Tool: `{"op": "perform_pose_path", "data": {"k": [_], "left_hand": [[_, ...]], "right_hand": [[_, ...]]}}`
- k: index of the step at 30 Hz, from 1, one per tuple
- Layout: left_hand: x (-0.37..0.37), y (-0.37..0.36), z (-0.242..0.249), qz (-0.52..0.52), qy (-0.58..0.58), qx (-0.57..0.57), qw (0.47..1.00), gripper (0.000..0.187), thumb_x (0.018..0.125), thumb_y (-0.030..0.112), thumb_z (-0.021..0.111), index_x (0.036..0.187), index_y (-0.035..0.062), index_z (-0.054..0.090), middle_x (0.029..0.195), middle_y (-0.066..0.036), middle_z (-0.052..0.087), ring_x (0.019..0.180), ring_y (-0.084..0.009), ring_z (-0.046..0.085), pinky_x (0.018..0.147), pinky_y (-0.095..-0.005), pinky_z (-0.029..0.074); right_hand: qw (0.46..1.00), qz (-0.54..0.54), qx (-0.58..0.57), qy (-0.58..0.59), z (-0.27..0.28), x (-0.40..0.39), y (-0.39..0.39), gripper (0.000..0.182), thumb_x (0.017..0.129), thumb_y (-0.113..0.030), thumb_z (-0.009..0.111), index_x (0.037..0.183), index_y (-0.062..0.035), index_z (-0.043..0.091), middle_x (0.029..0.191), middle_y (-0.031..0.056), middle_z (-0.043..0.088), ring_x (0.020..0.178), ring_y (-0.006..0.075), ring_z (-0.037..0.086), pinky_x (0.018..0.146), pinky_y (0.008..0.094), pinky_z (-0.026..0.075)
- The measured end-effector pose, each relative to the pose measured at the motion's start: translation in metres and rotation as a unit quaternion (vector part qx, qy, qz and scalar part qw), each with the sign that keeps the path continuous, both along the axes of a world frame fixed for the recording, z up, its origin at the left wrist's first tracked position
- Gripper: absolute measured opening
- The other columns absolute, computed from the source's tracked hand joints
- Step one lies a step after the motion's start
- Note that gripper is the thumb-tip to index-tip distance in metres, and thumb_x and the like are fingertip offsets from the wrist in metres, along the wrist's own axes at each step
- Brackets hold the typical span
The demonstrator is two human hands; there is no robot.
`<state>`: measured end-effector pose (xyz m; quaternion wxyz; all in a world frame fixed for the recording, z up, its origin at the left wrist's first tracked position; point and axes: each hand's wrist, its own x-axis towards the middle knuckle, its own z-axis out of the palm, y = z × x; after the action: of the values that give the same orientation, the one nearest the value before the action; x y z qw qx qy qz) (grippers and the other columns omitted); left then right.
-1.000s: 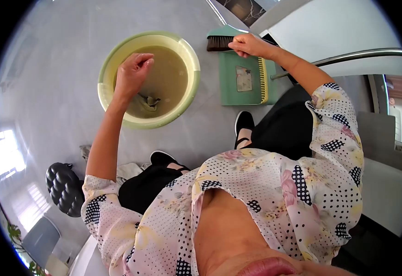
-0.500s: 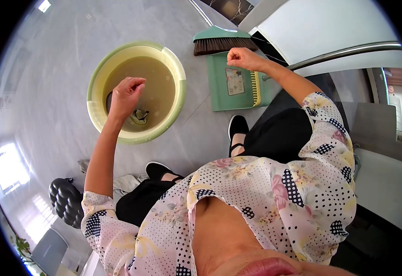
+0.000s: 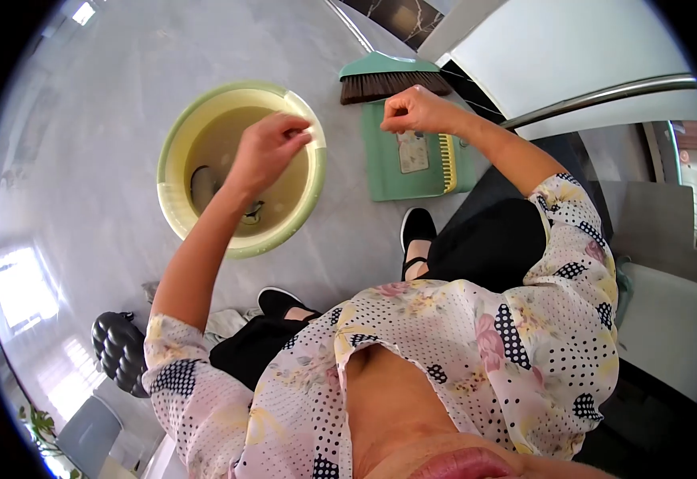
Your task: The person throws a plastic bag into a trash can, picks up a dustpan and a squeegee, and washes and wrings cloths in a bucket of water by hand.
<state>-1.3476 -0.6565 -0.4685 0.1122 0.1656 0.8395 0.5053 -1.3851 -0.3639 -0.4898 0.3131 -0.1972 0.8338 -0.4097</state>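
Observation:
My left hand (image 3: 272, 149) is over the round yellow-green basin (image 3: 174, 209), its thumb and fingertips drawn close in a pinch near the right rim. Anything between them is too small to make out. Murky water (image 3: 225, 144) fills much of the basin. A dark-rimmed object (image 3: 202, 185) and a small pale and dark item (image 3: 252, 214) lie in it, partly covered by my forearm. My right hand (image 3: 418, 110) is closed, fingers curled down, above the green dustpan (image 3: 396, 185). Whatever it may hold is hidden.
A broom (image 3: 392, 76) with dark bristles lies at the dustpan's far edge. A metal rail (image 3: 604, 96) runs along a white panel on the right. A black tufted stool (image 3: 117, 351) and a grey chair (image 3: 89, 431) stand at left. My shoes (image 3: 418, 227) rest on the grey floor.
My left hand has moved right across the basin, its fingers loosening from a tighter curl. My right hand has shifted slightly left, bringing the hands closer. More of the dark-rimmed object shows.

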Motion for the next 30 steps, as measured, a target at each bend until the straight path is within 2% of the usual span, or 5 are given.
{"op": "perform_pose_path", "data": {"k": [7,11,14,22,30], "left_hand": [[-0.013,0.044,0.022,0.005,0.114,0.062,0.991,0.017,0.072,0.01,0.069,0.086,0.0023,0.063,0.077,-0.009,0.059,0.067,-0.0228,0.057,0.059,-0.0316,0.047],[-0.003,0.032,0.025,0.028,0.256,-0.06,0.964,0.01,0.073,0.012,0.066,0.072,0.0058,0.059,0.07,-0.006,0.057,0.062,-0.024,0.056,0.053,-0.0341,0.046],[0.001,0.018,0.031,0.01,0.271,-0.14,0.952,0.009,0.074,0.013,0.065,0.073,0.006,0.058,0.07,-0.005,0.056,0.06,-0.0236,0.056,0.053,-0.0333,0.045],[0.008,-0.009,0.018,0.08,0.096,0.001,0.992,0.009,0.079,0.011,0.063,0.08,0.0024,0.059,0.072,-0.007,0.058,0.06,-0.016,0.054,0.056,-0.0279,0.045],[0.013,-0.033,0.025,0.135,-0.083,0.122,0.98,0.014,0.083,0.014,0.063,0.087,0.0008,0.061,0.075,0.001,0.06,0.069,-0.005,0.054,0.063,-0.0209,0.045]], "right_hand": [[0.991,0.064,0.087,0.077,0.049,0.007,-0.077,0.025,0.078,-0.025,0.063,0.073,-0.0006,0.062,0.061,0.0064,0.061,0.057,0.0143,0.06,0.056,0.0265,0.049],[0.998,0.039,0.032,-0.027,0.053,0.011,-0.1,0.026,0.078,-0.024,0.062,0.074,0.001,0.061,0.061,0.0069,0.061,0.057,0.0131,0.061,0.057,0.0263,0.049],[0.996,0.042,0.012,-0.075,0.054,0.012,-0.106,0.026,0.078,-0.024,0.064,0.074,0.0019,0.062,0.061,0.0067,0.062,0.057,0.0124,0.06,0.057,0.0256,0.049],[0.979,-0.013,-0.145,-0.143,0.044,0.012,-0.09,0.015,0.08,-0.012,0.063,0.082,0.0027,0.063,0.073,0.0047,0.064,0.065,0.0104,0.06,0.064,0.0231,0.048],[0.98,-0.001,-0.163,-0.112,0.038,0.014,-0.117,0.016,0.081,-0.011,0.062,0.089,0.0016,0.065,0.077,0.0043,0.065,0.068,0.0097,0.06,0.066,0.0223,0.048]]}}
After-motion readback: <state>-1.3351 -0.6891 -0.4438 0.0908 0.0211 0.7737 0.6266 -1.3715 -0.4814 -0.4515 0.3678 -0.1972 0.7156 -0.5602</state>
